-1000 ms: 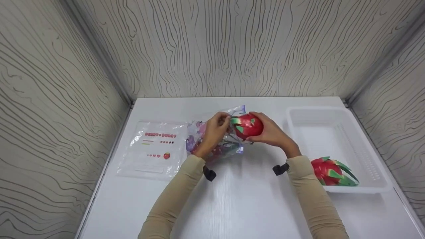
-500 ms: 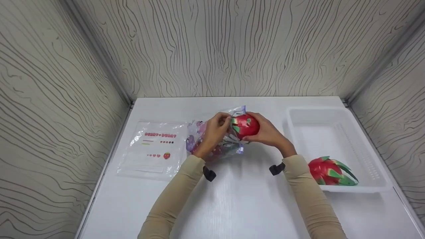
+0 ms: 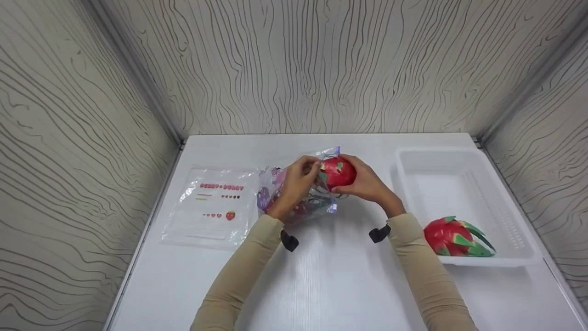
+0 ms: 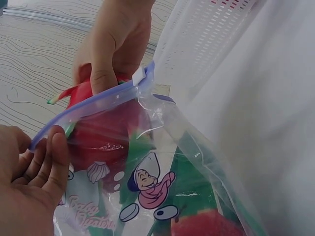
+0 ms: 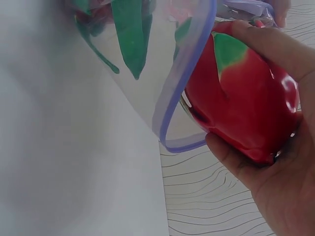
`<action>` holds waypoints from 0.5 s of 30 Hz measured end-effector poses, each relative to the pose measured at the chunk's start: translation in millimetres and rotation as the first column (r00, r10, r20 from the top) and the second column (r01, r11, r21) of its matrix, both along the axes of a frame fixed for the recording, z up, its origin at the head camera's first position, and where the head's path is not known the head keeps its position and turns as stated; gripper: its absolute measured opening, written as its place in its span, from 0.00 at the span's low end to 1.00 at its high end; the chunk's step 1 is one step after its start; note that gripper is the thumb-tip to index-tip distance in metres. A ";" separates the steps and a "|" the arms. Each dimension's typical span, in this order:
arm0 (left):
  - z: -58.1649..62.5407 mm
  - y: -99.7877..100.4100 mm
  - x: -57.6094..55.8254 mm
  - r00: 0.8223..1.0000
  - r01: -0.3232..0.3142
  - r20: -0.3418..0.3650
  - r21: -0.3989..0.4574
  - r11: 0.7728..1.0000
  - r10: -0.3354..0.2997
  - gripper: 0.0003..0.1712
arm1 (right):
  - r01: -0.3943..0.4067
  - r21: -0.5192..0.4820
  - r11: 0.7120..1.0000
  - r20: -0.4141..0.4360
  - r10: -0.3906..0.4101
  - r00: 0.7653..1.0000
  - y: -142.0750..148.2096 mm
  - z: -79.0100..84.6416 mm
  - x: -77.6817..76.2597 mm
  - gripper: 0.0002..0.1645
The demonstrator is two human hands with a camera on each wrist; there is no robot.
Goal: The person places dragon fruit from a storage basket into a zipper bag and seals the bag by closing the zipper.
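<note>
Left hand (image 3: 297, 182): pinches the zip bag (image 4: 147, 189) by its rim, apparently keeping the mouth apart
Right hand (image 3: 369, 182): grips the dragon fruit (image 5: 241, 98), presumably supporting its weight

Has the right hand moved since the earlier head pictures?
Yes: the right hand, holding the red dragon fruit, has shifted left in the head view, away from the stationary white basket.

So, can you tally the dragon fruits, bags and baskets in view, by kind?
Dragon fruits: 3 (held fruit, bagged fruit, basket fruit)
Clear bags: 2 (zip bag, flat bag)
White basket: 1
Total: 6
</note>
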State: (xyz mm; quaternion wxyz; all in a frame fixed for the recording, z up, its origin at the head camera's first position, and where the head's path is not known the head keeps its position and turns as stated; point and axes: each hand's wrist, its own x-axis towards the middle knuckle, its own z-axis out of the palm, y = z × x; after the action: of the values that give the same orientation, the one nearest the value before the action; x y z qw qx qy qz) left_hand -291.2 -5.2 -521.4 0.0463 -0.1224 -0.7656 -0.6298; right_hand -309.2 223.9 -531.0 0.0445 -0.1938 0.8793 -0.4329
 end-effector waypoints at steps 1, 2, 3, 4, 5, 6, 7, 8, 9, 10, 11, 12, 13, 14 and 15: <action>0.1 0.0 -0.1 1.000 0.001 -0.002 0.002 1.000 -0.001 0.11 | 0.004 0.000 1.000 0.004 -0.004 1.000 -0.6 -0.5 -0.1 0.60; 0.1 0.0 -0.1 1.000 0.001 -0.001 0.003 1.000 -0.001 0.11 | 0.009 0.002 1.000 0.008 -0.009 1.000 -1.3 -0.9 -0.3 0.60; 0.2 0.0 -0.1 1.000 0.000 -0.002 0.001 1.000 0.000 0.11 | 0.011 0.002 1.000 0.011 -0.011 1.000 -1.8 -1.4 -0.2 0.60; 0.3 0.0 -0.2 1.000 -0.001 -0.011 -0.003 1.000 0.001 0.11 | 0.013 -0.001 1.000 0.013 -0.013 1.000 -2.4 -1.8 -0.2 0.60; 0.4 0.0 -0.3 1.000 -0.001 -0.020 -0.009 1.000 0.001 0.11 | 0.014 -0.001 1.000 0.012 -0.014 1.000 -2.9 -2.6 -0.3 0.60; 0.3 0.0 -0.5 1.000 -0.002 -0.031 -0.014 1.000 0.002 0.11 | 0.014 -0.004 1.000 0.012 -0.014 1.000 -3.4 -3.0 -0.4 0.60; 0.3 0.0 -0.8 0.999 -0.004 -0.043 -0.020 1.000 0.003 0.11 | 0.013 -0.005 1.000 0.013 -0.013 1.000 -3.9 -3.4 -0.4 0.61; 0.2 0.0 -1.0 0.999 -0.006 -0.054 -0.027 1.000 0.005 0.11 | 0.013 -0.003 1.000 0.011 -0.013 1.000 -4.5 -4.0 -0.6 0.61; -0.1 0.1 -1.4 0.998 -0.007 -0.065 -0.032 0.999 0.005 0.11 | 0.012 0.000 1.000 0.010 -0.012 1.000 -5.0 -4.5 -0.6 0.60; -0.3 0.2 -1.8 0.997 -0.008 -0.074 -0.036 0.999 0.005 0.11 | 0.012 0.004 1.000 0.007 -0.012 1.000 -5.6 -4.9 -0.9 0.60; -0.6 0.4 -2.1 0.997 -0.008 -0.075 -0.036 0.999 0.006 0.11 | 0.009 0.013 1.000 0.004 -0.009 1.000 -6.2 -5.4 -1.1 0.60; -0.7 0.5 -2.3 0.997 -0.010 -0.076 -0.036 0.999 0.007 0.11 | 0.010 0.019 1.000 0.005 -0.010 1.000 -6.8 -5.6 -1.1 0.59; -0.7 0.6 -2.6 0.997 -0.010 -0.076 -0.033 0.999 0.007 0.11 | 0.010 0.027 1.000 0.003 -0.010 1.000 -7.5 -6.0 -1.0 0.59; -0.8 0.8 -2.7 0.997 -0.010 -0.075 -0.033 0.999 0.008 0.11 | 0.011 0.031 0.999 0.001 -0.011 1.000 -8.1 -6.5 -1.0 0.59; -0.8 0.9 -2.8 0.997 -0.010 -0.073 -0.031 0.999 0.008 0.11 | 0.010 0.032 0.999 -0.001 -0.010 1.000 -8.7 -6.9 -1.0 0.58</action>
State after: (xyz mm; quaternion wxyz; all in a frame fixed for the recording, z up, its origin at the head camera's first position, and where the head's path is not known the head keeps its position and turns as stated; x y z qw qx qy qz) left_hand -294.0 -4.3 -522.2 0.0751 -0.1428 -0.7738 -0.6126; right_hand -310.2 215.2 -537.9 0.0450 -0.1889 0.8872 -0.4187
